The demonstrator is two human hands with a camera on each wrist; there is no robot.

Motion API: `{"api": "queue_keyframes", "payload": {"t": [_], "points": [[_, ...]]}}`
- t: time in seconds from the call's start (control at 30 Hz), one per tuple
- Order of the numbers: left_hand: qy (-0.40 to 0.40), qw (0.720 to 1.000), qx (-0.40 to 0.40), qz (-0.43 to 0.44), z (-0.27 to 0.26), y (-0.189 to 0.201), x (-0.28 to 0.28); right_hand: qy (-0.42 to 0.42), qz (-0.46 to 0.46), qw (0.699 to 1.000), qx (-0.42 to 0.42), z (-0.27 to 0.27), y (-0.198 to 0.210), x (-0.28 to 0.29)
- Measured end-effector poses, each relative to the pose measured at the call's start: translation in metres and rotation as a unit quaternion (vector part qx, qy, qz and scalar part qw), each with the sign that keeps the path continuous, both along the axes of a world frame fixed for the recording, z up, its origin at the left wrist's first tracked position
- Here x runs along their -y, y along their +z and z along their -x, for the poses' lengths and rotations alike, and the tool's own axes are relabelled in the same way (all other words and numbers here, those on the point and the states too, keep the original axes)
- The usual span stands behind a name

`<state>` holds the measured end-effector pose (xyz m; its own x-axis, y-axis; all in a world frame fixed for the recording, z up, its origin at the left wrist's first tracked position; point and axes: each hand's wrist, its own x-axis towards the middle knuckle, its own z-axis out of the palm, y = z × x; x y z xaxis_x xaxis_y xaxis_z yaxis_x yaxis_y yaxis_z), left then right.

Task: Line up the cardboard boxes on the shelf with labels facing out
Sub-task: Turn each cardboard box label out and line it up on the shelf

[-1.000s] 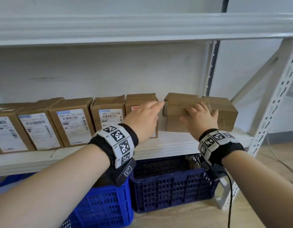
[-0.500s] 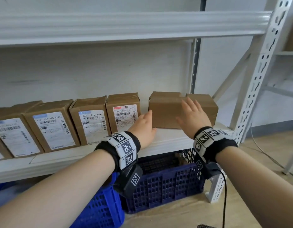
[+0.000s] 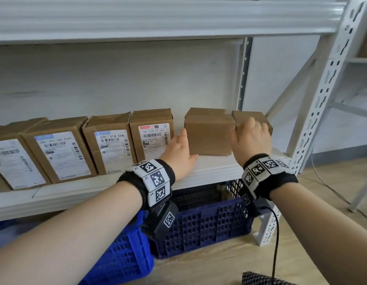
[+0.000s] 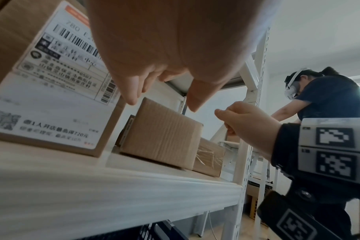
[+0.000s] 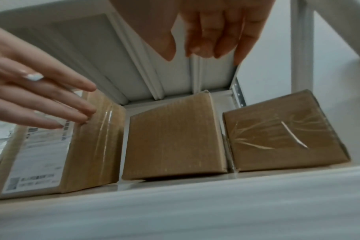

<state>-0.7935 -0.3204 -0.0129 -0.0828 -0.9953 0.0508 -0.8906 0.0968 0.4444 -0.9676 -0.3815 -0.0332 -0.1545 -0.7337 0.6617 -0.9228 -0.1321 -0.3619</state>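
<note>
Cardboard boxes stand in a row on the white shelf [image 3: 215, 167], most of them plain brown corrugated card sealed with glossy clear tape. 4 at the left show white printed labels with barcodes, the nearest being the labelled box [image 3: 152, 138], whose label carries a red strip at the top. To its right, after a gap, sits a blank box [image 3: 209, 136] with a ribbed brown face and no label showing, and just beside that a taped box [image 3: 250, 120] with wrinkled tape across its front, set slightly askew.

Left hand [image 3: 178, 153] reaches into the gap between the labelled box and the blank box, fingers straight and loosely together, holding nothing; whether it touches either box cannot be told. Right hand [image 3: 250, 138] hangs in front of the taped box, fingers relaxed and pointing down, gripping nothing. Both wrists wear black bands with white square-patterned tags.

Under the shelf sit a dark blue crate [image 3: 201, 225] and a brighter blue crate [image 3: 120, 256], both of perforated plastic, on a pale wooden floor. A white slotted upright [image 3: 322, 93] stands at the shelf's right end. The left wrist view shows another person [image 4: 329, 100] in a dark shirt beyond the rack.
</note>
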Motion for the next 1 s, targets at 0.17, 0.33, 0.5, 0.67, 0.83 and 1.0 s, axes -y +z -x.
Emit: {"api": "queue_keyframes", "payload": {"t": [0.17, 0.33, 0.5, 0.67, 0.83, 1.0], "points": [[-0.004, 1.0, -0.007, -0.018, 0.001, -0.002, -0.001, 0.085, -0.119, 0.983, -0.108, -0.001, 0.004, 0.014], [0.0, 1.0, 0.003, -0.016, 0.001, 0.005, -0.004, 0.099, -0.193, 0.965, -0.15, -0.023, 0.008, 0.033], [-0.001, 1.0, 0.002, 0.006, 0.002, 0.01, -0.004, 0.089, -0.138, 0.979, -0.125, -0.032, 0.007, 0.034], [0.003, 0.999, -0.008, 0.033, 0.007, 0.004, -0.002, 0.104, 0.06, 0.988, -0.096, -0.028, 0.0, 0.02], [0.032, 0.997, -0.043, 0.048, 0.011, -0.006, -0.002, 0.112, 0.143, 0.977, -0.111, -0.019, -0.01, 0.001], [0.03, 0.996, -0.067, 0.048, 0.008, -0.006, -0.004, 0.062, 0.064, 0.994, 0.06, -0.008, -0.012, -0.013]]}}
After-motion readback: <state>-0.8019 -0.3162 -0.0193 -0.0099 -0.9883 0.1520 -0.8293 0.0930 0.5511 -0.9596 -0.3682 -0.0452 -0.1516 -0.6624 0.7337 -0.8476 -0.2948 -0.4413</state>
